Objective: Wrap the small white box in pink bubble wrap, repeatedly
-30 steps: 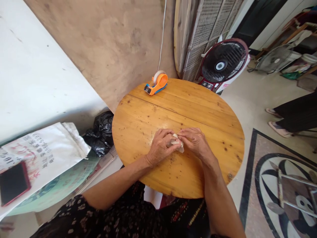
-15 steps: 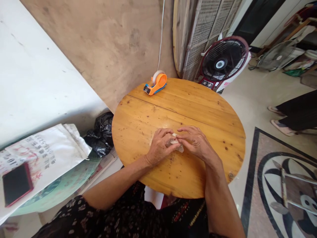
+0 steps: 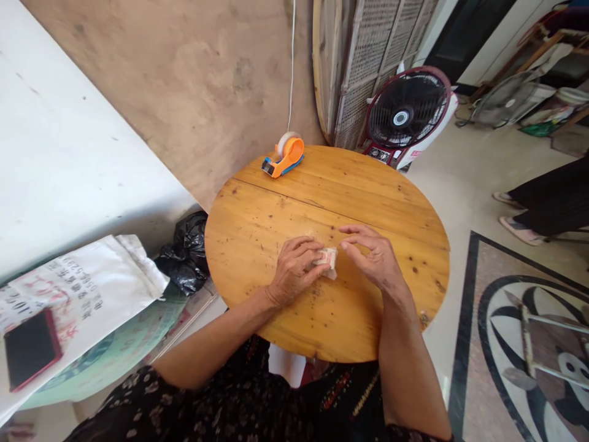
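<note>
My left hand (image 3: 297,267) is closed around a small whitish packet (image 3: 327,258) with reddish print on its top and a clear, film-like edge. The packet rests on or just above the round wooden table (image 3: 359,319); its left part is hidden by my fingers. To the right of it, my right hand (image 3: 370,255) is apart from the packet, thumb and fingers spread, with nothing visible in it. An orange and blue tape dispenser (image 3: 284,155) with a roll of tape stands near the table's far edge.
A fan (image 3: 407,110) stands behind the table. At the left are a black plastic bag (image 3: 186,252), a white printed sack (image 3: 96,276) and a phone (image 3: 32,350) on it. A person's legs (image 3: 547,196) show at the right.
My right hand has let go of the packet and moved away to the right, its fingers opening. The left hand keeps its hold, and more of the packet's printed top shows.
</note>
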Demonstrator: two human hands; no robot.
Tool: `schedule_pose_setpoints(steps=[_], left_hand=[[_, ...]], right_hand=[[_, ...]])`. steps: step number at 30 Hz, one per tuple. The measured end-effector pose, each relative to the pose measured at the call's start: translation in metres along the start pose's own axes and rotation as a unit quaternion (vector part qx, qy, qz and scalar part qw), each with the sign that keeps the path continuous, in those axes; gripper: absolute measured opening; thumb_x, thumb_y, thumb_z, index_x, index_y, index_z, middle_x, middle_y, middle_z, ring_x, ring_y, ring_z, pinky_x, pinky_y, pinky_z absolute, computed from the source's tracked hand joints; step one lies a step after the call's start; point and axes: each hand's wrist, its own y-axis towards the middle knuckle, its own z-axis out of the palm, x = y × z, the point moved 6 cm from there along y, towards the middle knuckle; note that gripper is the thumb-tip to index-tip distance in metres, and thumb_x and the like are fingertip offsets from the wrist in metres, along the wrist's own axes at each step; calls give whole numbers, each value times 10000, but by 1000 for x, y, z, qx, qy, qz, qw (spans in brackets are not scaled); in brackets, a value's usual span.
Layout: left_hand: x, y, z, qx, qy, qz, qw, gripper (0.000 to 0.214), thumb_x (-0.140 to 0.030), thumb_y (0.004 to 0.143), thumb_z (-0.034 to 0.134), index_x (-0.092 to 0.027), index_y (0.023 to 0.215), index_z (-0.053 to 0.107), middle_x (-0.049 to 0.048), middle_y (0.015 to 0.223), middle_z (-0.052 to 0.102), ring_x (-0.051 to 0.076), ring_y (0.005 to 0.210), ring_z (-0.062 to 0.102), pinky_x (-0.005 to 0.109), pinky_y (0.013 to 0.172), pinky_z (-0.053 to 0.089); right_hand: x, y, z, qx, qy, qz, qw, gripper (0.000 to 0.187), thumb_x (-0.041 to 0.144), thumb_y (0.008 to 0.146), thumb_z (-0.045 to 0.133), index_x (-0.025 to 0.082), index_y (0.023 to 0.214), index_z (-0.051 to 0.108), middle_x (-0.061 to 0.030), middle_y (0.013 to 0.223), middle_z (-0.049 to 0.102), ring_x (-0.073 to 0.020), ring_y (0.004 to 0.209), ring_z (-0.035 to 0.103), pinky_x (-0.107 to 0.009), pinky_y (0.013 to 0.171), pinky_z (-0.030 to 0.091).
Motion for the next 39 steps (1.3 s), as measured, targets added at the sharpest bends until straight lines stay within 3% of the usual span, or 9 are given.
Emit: schedule_pose_setpoints(steps=[3, 11, 16, 18, 22, 27, 31, 35, 39], left_hand=[[-2, 0, 0, 2, 12, 8, 1000, 110, -306, 819, 686, -208, 869, 673, 37, 1019, 734, 217, 1064, 610, 404, 930, 466], [-3, 0, 1, 17, 5, 6, 1000, 102, -283, 823, 675, -216, 900, 665, 26, 989, 734, 224, 1044, 606, 411, 932, 465], [-3, -1, -6, -5, -51, -4, 999, 523, -403, 775, 697, -183, 1226, 547, 109, 1124, 664, 270, 1163, 543, 450, 1006, 437], [2, -2, -11, -20, -77, -38, 996, 602, -442, 809, 635, -171, 1320, 468, 143, 1254, 587, 281, 1213, 506, 464, 1019, 423], [30, -6, -16, -70, -134, -179, 972, 464, -399, 925, 446, -198, 1343, 437, 129, 1348, 515, 248, 1239, 494, 416, 998, 433], [57, -13, -6, -74, -203, -322, 922, 253, -317, 884, 510, -177, 1072, 606, 65, 971, 656, 166, 844, 630, 293, 741, 528], [44, -6, -5, -51, -203, -263, 942, 142, -240, 825, 561, -168, 909, 650, 60, 974, 633, 143, 825, 614, 256, 708, 522], [29, -2, -1, 2, -177, -189, 966, 137, -160, 806, 550, -147, 885, 661, 74, 929, 634, 134, 786, 610, 249, 681, 513], [28, -2, 3, 18, -163, -170, 972, 129, -143, 823, 532, -153, 863, 655, 66, 887, 659, 147, 838, 629, 279, 762, 518]], right_hand=[[-10, 0, -7, -38, -12, 38, 999, 110, 242, 824, 593, 225, 786, 695, -61, 1024, 707, -203, 956, 662, -381, 899, 489], [-23, 0, -5, -46, -68, 36, 996, 143, 243, 831, 562, 216, 773, 690, -61, 959, 726, -205, 919, 675, -371, 872, 496], [-30, 0, -10, -69, -122, 58, 988, 164, 247, 825, 548, 217, 767, 698, -54, 938, 740, -219, 908, 681, -375, 855, 494], [-32, -1, -11, -79, -142, 68, 984, 169, 249, 823, 543, 214, 768, 699, -54, 943, 741, -224, 904, 680, -376, 849, 489], [-37, -1, -12, -84, -180, 85, 976, 181, 251, 818, 527, 214, 769, 698, -55, 903, 737, -231, 873, 669, -372, 817, 477], [-49, -3, -4, -23, -233, 120, 965, 207, 254, 815, 498, 215, 767, 695, -67, 866, 712, -232, 849, 630, -360, 764, 445], [-55, -4, -2, -15, -237, 119, 964, 214, 241, 809, 486, 209, 764, 693, -73, 865, 701, -223, 852, 603, -369, 806, 435], [-61, -4, 0, -32, -224, 120, 966, 219, 249, 810, 487, 210, 767, 699, -75, 908, 706, -231, 891, 598, -393, 847, 438], [-68, 0, 4, -45, -193, 138, 970, 217, 276, 801, 505, 197, 773, 705, -89, 1019, 708, -250, 984, 602, -439, 922, 422]])
